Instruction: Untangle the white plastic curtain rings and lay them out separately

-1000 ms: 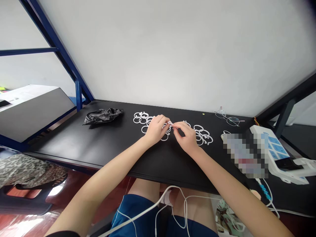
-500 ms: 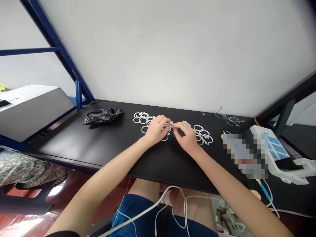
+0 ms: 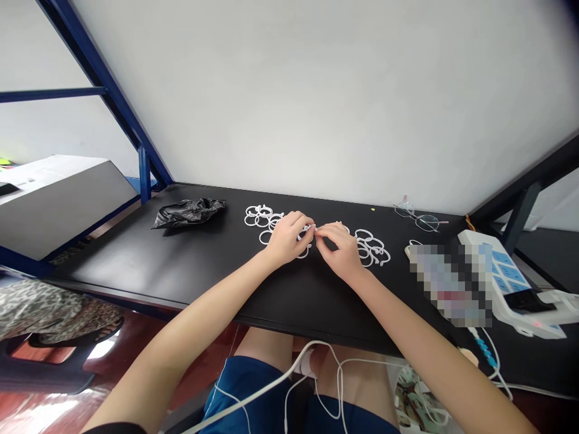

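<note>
My left hand (image 3: 286, 237) and my right hand (image 3: 340, 248) meet over the middle of the black table (image 3: 181, 265). Both pinch the same small white plastic ring (image 3: 310, 229) between fingertips, fingers curled. To the left of my left hand lie several loose white rings (image 3: 259, 216). A second cluster of white rings (image 3: 373, 247) lies just right of my right hand.
A crumpled black plastic bag (image 3: 189, 211) lies at the table's left. A pair of glasses (image 3: 418, 217) rests near the wall on the right. A white and blue power strip (image 3: 509, 277) sits at the far right. White cables (image 3: 325, 374) hang over my lap. A blue metal frame (image 3: 143, 172) stands at left.
Almost nothing has moved. My fingertips have shifted slightly on the ring between the hands.
</note>
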A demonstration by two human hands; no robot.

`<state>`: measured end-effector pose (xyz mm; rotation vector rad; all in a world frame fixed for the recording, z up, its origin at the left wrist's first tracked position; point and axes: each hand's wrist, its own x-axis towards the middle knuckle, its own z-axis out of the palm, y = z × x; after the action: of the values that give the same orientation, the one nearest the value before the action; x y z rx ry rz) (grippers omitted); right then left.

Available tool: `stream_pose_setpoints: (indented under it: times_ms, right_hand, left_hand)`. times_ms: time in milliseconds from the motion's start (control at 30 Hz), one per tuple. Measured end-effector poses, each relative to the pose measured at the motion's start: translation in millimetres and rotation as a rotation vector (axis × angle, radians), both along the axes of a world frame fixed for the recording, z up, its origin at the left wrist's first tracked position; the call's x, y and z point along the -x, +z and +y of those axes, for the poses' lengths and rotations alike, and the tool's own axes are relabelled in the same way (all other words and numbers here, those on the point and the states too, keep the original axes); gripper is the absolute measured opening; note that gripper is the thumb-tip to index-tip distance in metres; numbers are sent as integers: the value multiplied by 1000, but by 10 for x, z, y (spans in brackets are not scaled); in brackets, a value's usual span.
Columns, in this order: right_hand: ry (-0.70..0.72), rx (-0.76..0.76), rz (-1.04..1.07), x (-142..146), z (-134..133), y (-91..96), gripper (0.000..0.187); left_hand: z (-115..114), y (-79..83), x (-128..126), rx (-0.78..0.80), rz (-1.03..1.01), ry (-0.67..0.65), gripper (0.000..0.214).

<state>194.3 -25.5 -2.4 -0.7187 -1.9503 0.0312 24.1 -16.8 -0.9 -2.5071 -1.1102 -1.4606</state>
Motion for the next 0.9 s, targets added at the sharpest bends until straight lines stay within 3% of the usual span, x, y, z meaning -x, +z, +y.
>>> stream_pose_setpoints:
  times_ms: [900]
  right_hand:
    - [-17, 58, -7, 2, -2, -20, 12]
  left_hand:
    - [-14, 22, -3, 11, 46, -15, 19]
